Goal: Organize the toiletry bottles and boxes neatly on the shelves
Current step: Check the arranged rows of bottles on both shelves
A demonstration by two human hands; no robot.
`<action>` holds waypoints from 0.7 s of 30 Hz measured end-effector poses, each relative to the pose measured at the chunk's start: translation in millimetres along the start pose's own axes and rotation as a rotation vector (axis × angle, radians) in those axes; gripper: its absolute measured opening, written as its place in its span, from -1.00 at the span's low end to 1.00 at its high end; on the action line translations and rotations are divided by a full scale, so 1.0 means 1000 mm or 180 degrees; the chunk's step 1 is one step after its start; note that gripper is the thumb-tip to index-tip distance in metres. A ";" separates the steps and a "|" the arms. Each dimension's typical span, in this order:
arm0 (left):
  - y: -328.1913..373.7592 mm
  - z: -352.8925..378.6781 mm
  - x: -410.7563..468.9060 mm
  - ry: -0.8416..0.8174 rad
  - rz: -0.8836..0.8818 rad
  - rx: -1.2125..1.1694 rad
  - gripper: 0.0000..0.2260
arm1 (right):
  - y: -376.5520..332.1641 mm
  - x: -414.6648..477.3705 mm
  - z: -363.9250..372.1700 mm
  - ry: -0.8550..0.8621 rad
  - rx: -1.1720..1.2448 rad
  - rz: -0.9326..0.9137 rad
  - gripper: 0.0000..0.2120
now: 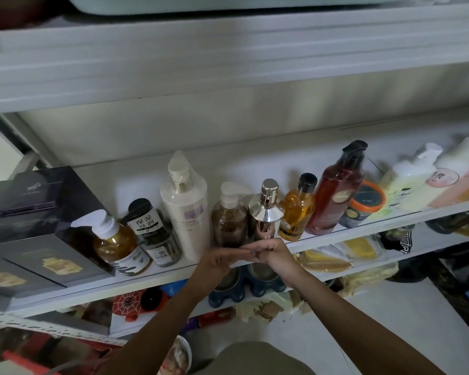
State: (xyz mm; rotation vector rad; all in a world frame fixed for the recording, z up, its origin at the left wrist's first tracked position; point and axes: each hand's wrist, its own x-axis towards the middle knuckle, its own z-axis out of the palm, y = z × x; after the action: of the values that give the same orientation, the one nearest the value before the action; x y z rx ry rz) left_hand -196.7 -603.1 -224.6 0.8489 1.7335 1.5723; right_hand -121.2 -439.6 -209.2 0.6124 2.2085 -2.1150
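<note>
A row of toiletry bottles stands along the white shelf (322, 240). From left: an amber pump bottle (117, 243), a dark-capped jar (153, 234), a tall cream pump bottle (186, 209), a brown pump bottle (228, 220), a metallic rose-gold pump bottle (266, 215), an amber black-capped bottle (298, 212) and a red-brown pump bottle (335, 196). Dark boxes (38, 226) are stacked at the shelf's left end. My left hand (217, 259) and my right hand (272, 250) meet fingertip to fingertip just in front of the shelf edge, below the brown and metallic bottles. Neither holds anything.
An orange-lidded tub (364, 204), a pale yellow bottle (410, 182) and a pink-labelled bottle (455, 174) lean at the right end. The shelf below holds a blue bowl stand (244, 290), yellow packets (325, 261) and a red spider-web item (127, 303). Another shelf edge (228, 77) runs overhead.
</note>
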 end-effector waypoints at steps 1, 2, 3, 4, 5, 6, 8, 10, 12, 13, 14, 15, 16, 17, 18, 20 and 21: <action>0.001 0.000 0.001 -0.0002 -0.0033 0.0021 -0.69 | 0.000 0.001 0.000 -0.0017 0.0000 -0.0001 -0.62; 0.003 0.001 0.001 0.0000 -0.0075 0.0035 -0.69 | 0.001 0.002 0.000 -0.0028 0.0003 0.0000 -0.62; 0.003 0.001 0.001 0.0011 -0.0085 0.0021 -0.69 | 0.001 0.003 -0.001 -0.0031 0.0017 0.0000 -0.63; 0.005 0.001 0.001 0.0009 -0.0094 0.0032 -0.67 | 0.002 0.004 -0.001 -0.0032 0.0048 0.0004 -0.63; 0.005 0.001 0.002 0.0008 -0.0072 0.0040 -0.67 | 0.003 0.005 -0.001 -0.0036 0.0078 0.0009 -0.63; 0.004 0.000 0.001 -0.0010 -0.0058 0.0062 -0.68 | 0.003 0.005 -0.001 -0.0035 0.0086 0.0007 -0.63; 0.001 -0.002 0.002 -0.0075 -0.0041 0.0030 -0.65 | 0.005 0.006 0.000 -0.0012 0.0074 -0.0006 -0.62; -0.001 -0.004 0.003 -0.0127 -0.0083 -0.0037 -0.59 | 0.007 0.006 0.000 0.0023 0.0075 -0.0023 -0.61; -0.003 -0.005 0.003 -0.0168 -0.0103 -0.0078 -0.65 | 0.008 0.005 0.000 0.0081 0.0051 -0.0058 -0.61; -0.003 -0.006 0.003 -0.0198 -0.0078 -0.0091 -0.68 | 0.008 0.005 0.001 0.0108 0.0038 -0.0074 -0.61; -0.003 -0.007 0.003 -0.0240 -0.0060 -0.0088 -0.67 | 0.009 0.005 0.002 0.0134 0.0006 -0.0099 -0.62; -0.003 -0.008 0.004 -0.0288 -0.0052 -0.0071 -0.65 | 0.010 0.004 0.003 0.0165 -0.0046 -0.0134 -0.64; -0.003 -0.008 0.004 -0.0348 -0.0025 -0.0046 -0.63 | 0.009 0.004 0.004 0.0211 -0.0117 -0.0174 -0.66; -0.002 -0.009 0.004 -0.0400 0.0024 -0.0026 -0.63 | 0.009 0.003 0.004 0.0256 -0.0188 -0.0224 -0.67; -0.001 -0.009 0.005 -0.0453 0.0077 -0.0005 -0.64 | 0.009 0.003 0.004 0.0289 -0.0236 -0.0262 -0.67; -0.002 -0.010 0.005 -0.0589 0.0137 0.0010 -0.65 | 0.007 0.000 0.006 0.0338 -0.0225 -0.0201 -0.63; -0.003 -0.011 0.006 -0.0638 0.0154 -0.0016 -0.64 | 0.007 -0.001 0.007 0.0372 -0.0229 -0.0173 -0.61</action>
State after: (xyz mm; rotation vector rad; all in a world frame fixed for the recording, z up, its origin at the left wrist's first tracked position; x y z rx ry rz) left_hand -209.3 -604.9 -226.5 1.0165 1.5766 1.4674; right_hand -119.8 -446.4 -216.3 0.6964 2.3767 -2.0642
